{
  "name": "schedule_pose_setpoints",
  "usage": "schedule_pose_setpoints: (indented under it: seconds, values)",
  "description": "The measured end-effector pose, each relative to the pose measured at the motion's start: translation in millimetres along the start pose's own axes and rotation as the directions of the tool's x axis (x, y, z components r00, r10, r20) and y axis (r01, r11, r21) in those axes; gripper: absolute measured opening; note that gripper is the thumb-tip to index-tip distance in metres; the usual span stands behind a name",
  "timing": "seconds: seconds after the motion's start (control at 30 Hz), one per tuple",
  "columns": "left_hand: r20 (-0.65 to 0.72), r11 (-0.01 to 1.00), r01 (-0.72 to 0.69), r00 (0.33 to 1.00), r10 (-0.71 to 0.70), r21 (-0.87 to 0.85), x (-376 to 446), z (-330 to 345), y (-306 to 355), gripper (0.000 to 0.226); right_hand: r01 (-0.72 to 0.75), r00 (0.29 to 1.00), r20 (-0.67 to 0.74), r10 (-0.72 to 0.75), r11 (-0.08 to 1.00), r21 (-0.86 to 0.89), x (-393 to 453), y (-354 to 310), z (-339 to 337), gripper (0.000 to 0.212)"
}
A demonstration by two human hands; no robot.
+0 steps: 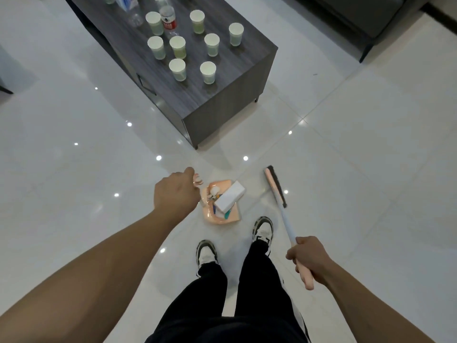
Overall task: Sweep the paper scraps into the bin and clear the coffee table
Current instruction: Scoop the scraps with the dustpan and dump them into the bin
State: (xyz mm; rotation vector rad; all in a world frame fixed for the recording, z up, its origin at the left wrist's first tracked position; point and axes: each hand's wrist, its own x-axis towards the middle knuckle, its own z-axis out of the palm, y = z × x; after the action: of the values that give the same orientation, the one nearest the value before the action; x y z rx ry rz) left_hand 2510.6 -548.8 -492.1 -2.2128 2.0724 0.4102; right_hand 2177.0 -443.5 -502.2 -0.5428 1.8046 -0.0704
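Observation:
A pink dustpan (230, 217) rests on the white tiled floor just ahead of my feet. It holds a white box (229, 197) and crumpled paper scraps (214, 191). My left hand (176, 192) is closed around the top of the dustpan's pink handle (197, 182). My right hand (308, 259) grips the pink end of a broom handle. The broom (275, 185) has a white shaft and a dark bristle head that lies on the floor to the right of the dustpan. The dark grey coffee table (222, 100) stands ahead, carrying several paper cups (207, 71).
Clear plastic bottles (168, 21) stand among the cups at the table's far end. A dark sofa (356, 18) fills the upper right. My two shoes (262, 227) stand right behind the dustpan. No bin is in view.

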Motion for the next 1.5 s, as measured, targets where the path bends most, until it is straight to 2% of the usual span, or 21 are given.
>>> schedule_pose_setpoints:
  seconds: [0.07,0.13,0.3,0.47,0.63,0.73,0.87,0.9,1.0,1.1,1.23,1.37,1.5]
  values:
    - [0.006,1.000,-0.016,1.000,0.016,0.011,3,2,4,0.014,-0.024,0.997,0.068,0.023,1.000,0.020,-9,0,9,0.014]
    - [0.002,1.000,-0.030,1.000,0.030,0.009,7,2,4,0.015,-0.031,0.991,0.131,0.022,0.997,0.072,-22,-4,3,0.011]
    - [0.007,1.000,-0.004,1.000,0.004,-0.004,9,0,-2,0.011,0.022,0.992,0.122,-0.033,0.995,0.092,-49,-15,-25,0.037]
    - [0.001,1.000,0.011,1.000,-0.011,-0.013,-2,-1,-8,0.010,0.081,0.996,0.039,-0.086,0.991,0.109,-39,-26,-27,0.043]
    - [-0.010,0.997,0.072,0.997,-0.073,-0.037,-18,-1,-4,0.008,0.171,0.985,0.006,-0.172,0.983,0.073,-10,-29,-35,0.011]
    - [-0.016,0.982,0.187,0.982,-0.187,-0.034,-29,6,8,0.011,0.127,0.988,0.072,-0.138,0.981,0.146,10,-29,-36,0.012]
    - [-0.033,0.967,0.250,0.967,-0.252,-0.050,-41,21,20,0.012,-0.052,0.964,0.265,-0.020,0.964,0.262,29,-33,-50,0.011]
    - [-0.049,0.967,0.252,0.966,-0.253,-0.043,-41,23,22,0.010,-0.063,0.957,0.291,-0.011,0.967,0.246,32,-34,-59,0.008]
    - [-0.061,0.964,0.266,0.962,-0.266,-0.010,-41,23,28,0.008,0.002,0.958,0.284,-0.037,0.992,0.123,32,-30,-84,0.026]
    - [-0.062,0.952,0.307,0.950,-0.307,-0.004,-45,16,27,0.011,0.057,0.956,0.278,-0.087,0.992,0.115,31,-32,-97,0.031]
    - [-0.061,0.927,0.374,0.925,-0.375,-0.036,-56,3,19,0.008,0.124,0.960,0.238,-0.146,0.987,0.102,34,-43,-93,0.029]
    - [-0.058,0.898,0.436,0.897,-0.439,-0.052,-67,-7,11,0.009,0.118,0.967,0.212,-0.145,0.984,0.135,42,-48,-69,0.017]
    - [-0.024,0.885,0.465,0.885,-0.466,-0.024,-68,-1,3,0.007,0.121,0.961,0.235,-0.145,0.986,0.112,42,-40,-41,0.015]
